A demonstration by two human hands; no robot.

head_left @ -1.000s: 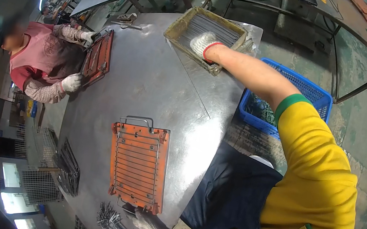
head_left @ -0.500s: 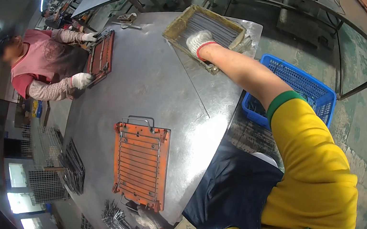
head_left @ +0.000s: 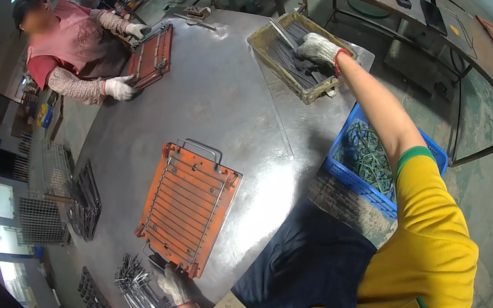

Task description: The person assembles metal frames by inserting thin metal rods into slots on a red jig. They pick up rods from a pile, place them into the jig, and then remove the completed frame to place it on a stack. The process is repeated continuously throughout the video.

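The person's right hand [head_left: 319, 49], in a knitted white glove with a red cuff, is closed over a bundle of thin metal rods [head_left: 285, 34] at a yellowish open tray [head_left: 279, 77]; the rods' ends slant out past the fingers toward the tray's far left corner. The tray stands at the far right corner of the steel tabletop [head_left: 204, 95]. The left hand [head_left: 174, 284], also gloved, is at the near edge of an orange rectangular fixture [head_left: 221, 208], beside a small dark part; whether it grips anything I cannot tell. The fixture lies on the tabletop, bearing a wire grid [head_left: 182, 207] with a bent wire handle [head_left: 202, 146] at its far end. Just beside the left hand sits a heap of metal pieces [head_left: 147, 299]. Across at left, a co-worker [head_left: 85, 45] in white gloves handles a red fixture [head_left: 153, 59].
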